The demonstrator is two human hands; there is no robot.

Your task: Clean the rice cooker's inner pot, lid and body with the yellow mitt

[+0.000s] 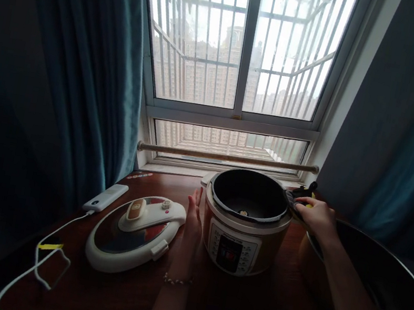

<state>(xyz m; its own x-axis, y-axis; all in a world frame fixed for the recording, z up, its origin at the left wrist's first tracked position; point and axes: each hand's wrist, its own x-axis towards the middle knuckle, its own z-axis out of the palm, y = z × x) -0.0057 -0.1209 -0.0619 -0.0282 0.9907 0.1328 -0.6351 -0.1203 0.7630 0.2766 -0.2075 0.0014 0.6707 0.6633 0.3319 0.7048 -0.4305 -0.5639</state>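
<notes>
A gold and white electric pressure cooker stands open on a dark wooden table, its black inside bare. My left hand lies flat and open against the cooker's left side. My right hand is closed at the cooker's right rim on a small dark object with a yellow part; I cannot make out what it is. The cooker's white lid lies flat on the table to the left of my left hand.
A large metal bowl sits at the right, under my right forearm. A white power bank with a white cable lies at the left. Teal curtains flank a barred window; a wooden rod runs across the sill.
</notes>
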